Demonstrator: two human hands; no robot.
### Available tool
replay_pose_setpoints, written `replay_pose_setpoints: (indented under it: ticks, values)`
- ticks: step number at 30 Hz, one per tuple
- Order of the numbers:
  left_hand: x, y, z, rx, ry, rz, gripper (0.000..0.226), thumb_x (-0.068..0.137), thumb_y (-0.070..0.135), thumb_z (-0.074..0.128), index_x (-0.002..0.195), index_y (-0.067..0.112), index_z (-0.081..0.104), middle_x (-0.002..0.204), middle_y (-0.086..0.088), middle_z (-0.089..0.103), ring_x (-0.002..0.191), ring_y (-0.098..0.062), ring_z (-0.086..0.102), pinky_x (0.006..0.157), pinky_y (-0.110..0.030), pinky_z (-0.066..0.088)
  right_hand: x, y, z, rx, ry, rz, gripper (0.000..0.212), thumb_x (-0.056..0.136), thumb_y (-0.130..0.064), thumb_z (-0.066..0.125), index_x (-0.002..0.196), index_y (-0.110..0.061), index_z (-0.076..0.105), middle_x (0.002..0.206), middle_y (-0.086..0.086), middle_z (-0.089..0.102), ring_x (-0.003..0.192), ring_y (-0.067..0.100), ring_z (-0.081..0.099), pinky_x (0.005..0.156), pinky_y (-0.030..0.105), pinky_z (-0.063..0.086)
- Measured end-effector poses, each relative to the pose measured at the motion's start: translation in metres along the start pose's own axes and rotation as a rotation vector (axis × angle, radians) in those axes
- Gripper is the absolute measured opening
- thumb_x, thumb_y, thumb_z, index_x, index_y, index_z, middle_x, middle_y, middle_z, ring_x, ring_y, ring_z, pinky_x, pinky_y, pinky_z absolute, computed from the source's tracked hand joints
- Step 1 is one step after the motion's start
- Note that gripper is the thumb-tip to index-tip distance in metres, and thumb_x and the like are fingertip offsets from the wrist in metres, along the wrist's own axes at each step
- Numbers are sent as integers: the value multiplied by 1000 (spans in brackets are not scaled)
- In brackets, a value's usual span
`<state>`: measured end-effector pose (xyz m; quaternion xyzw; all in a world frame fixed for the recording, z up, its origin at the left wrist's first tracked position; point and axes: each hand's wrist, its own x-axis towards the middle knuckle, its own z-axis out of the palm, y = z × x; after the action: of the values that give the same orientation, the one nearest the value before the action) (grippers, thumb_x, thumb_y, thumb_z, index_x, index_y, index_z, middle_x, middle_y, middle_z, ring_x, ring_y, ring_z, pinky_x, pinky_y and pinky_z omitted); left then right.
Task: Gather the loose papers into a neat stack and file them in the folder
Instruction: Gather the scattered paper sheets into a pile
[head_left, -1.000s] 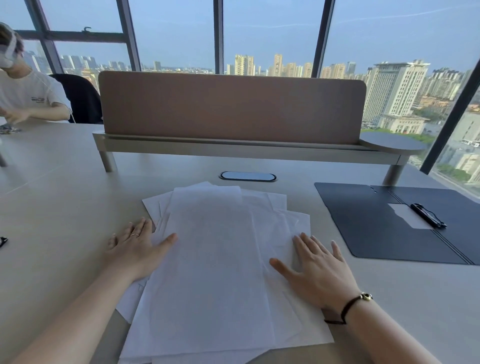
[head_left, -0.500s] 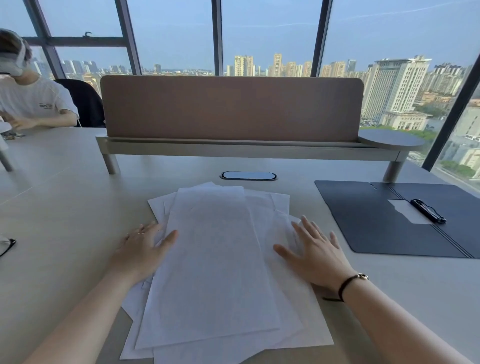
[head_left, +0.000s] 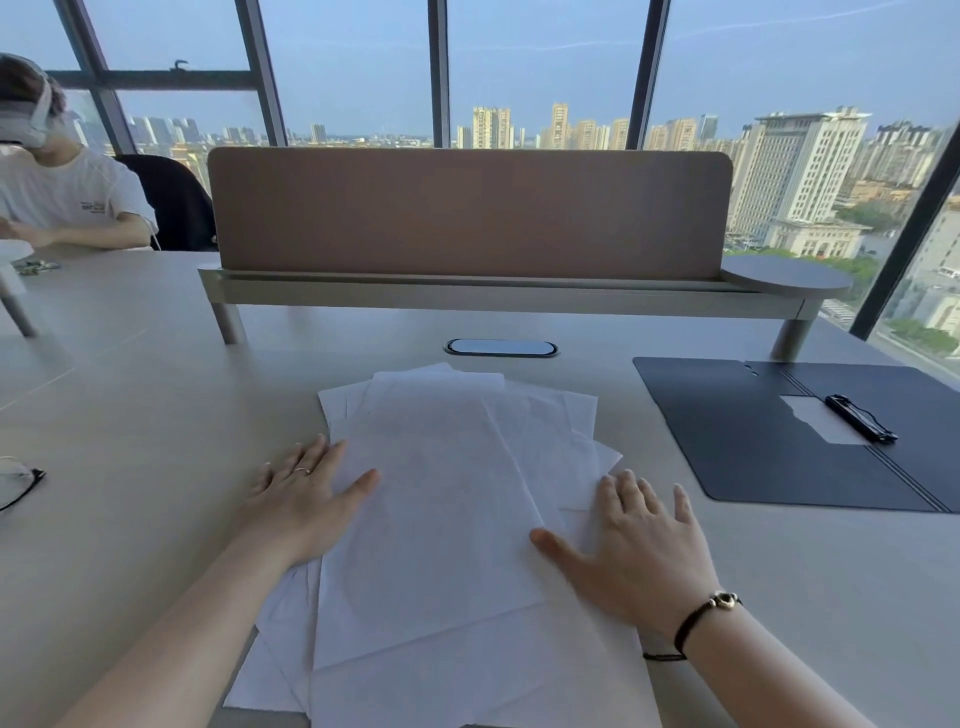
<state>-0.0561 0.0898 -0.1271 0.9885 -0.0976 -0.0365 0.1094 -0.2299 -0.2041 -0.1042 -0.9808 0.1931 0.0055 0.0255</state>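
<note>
Several loose white papers (head_left: 441, 499) lie fanned and overlapping on the desk in front of me. My left hand (head_left: 301, 499) rests flat, fingers spread, on the left edge of the pile. On the pile's right side my right hand (head_left: 639, 540) lies flat too, fingers apart. Neither hand grips a sheet. A dark folder (head_left: 753, 441) lies open on the desk to the right, apart from the papers. It has a black clip (head_left: 860, 418) over a white label near its spine.
The beige desk (head_left: 130, 415) carries a brown divider screen (head_left: 467, 208) on a raised shelf at the back and an oval cable port (head_left: 501, 347) just beyond the papers. Eyeglasses (head_left: 18, 480) lie at the left edge. Another person (head_left: 62, 192) sits at the far left.
Both hands have slid slightly inward and away from me along the pile's sides, and the sheets have shifted a little closer together. The view has tilted up slightly.
</note>
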Motion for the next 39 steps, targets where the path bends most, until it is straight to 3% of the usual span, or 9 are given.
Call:
replay_pose_setpoints:
  ticks: [5,7,9,12,15,19,27,36,39]
  values:
    - [-3,6,-2,3,51,-17,83,86,79,13,157,35,15,167,9,6,153,-13,3,123,-42,4,-39,-11,-9,-167,-13,-2,141,53,-95,-17,147,-7,42,153,16,46,140,30,41,120,48,19]
    - [-8,7,-3,3,84,20,82,87,78,19,155,34,22,165,7,16,152,-16,10,122,-41,11,-43,-12,-10,-157,115,-10,119,63,-96,-12,111,-18,64,118,6,68,112,27,59,102,40,38]
    - [-12,9,-6,-46,124,73,83,84,79,28,153,32,30,160,7,31,148,-20,21,118,-39,22,-35,-8,-15,-41,166,37,98,72,-96,3,92,-22,63,100,-1,69,100,24,61,86,37,45]
    - [-14,12,-12,-244,127,79,86,78,82,41,149,34,37,147,5,51,138,-21,38,108,-39,37,-16,2,-27,335,58,105,88,77,-91,33,123,-21,61,102,-4,66,98,22,62,71,33,44]
    - [-13,13,-18,-459,128,37,82,73,82,50,143,39,42,141,2,57,130,-18,52,101,-40,44,11,14,-46,816,-45,242,92,80,-73,63,145,-10,48,113,5,67,107,24,62,88,36,50]
    - [-15,12,-23,-507,158,-41,67,80,66,60,138,32,51,136,0,61,124,-20,56,96,-38,45,36,28,-59,1288,-211,432,53,79,-54,78,107,-11,65,107,9,68,88,26,69,82,42,52]
    - [-19,17,-23,-607,111,-17,67,78,61,67,136,30,53,129,6,64,117,-14,59,101,-41,47,42,23,-27,1411,-350,284,21,85,7,72,104,2,69,90,21,79,72,35,76,73,50,63]
    - [-6,11,-29,-695,111,-90,85,66,74,67,138,34,49,127,11,63,119,-14,60,100,-41,47,57,29,-17,1519,-184,37,30,86,7,71,116,4,69,107,25,76,83,35,75,72,41,63]
    - [-1,19,-34,-886,78,-83,45,78,53,75,117,31,65,112,10,71,100,-11,67,80,-29,52,67,33,-12,1576,-182,-3,36,86,4,70,122,4,66,114,26,74,94,39,73,81,46,63]
